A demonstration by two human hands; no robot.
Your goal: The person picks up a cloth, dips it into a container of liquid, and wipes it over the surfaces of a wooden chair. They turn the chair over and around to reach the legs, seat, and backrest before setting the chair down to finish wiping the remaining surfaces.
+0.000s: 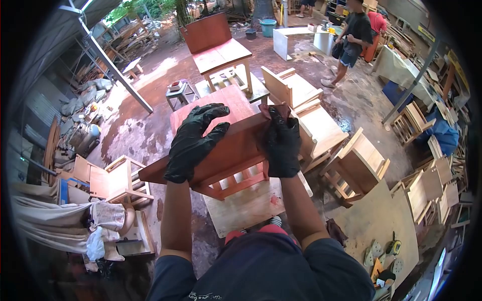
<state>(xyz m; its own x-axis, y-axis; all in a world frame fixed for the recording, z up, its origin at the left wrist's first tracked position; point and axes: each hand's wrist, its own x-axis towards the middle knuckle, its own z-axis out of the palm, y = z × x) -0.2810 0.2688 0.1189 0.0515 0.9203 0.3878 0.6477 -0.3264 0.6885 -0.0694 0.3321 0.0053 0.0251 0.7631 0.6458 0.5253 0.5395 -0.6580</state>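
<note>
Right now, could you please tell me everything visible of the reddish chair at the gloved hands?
The reddish chair looks wooden: a darker red-brown backrest, a paler pinkish seat beyond, a reddish slatted frame below. It stands upright on a pale board, backrest towards the camera. The gloved left hand touches the backrest; the right hand is at its right end, partly hiding it.
</note>
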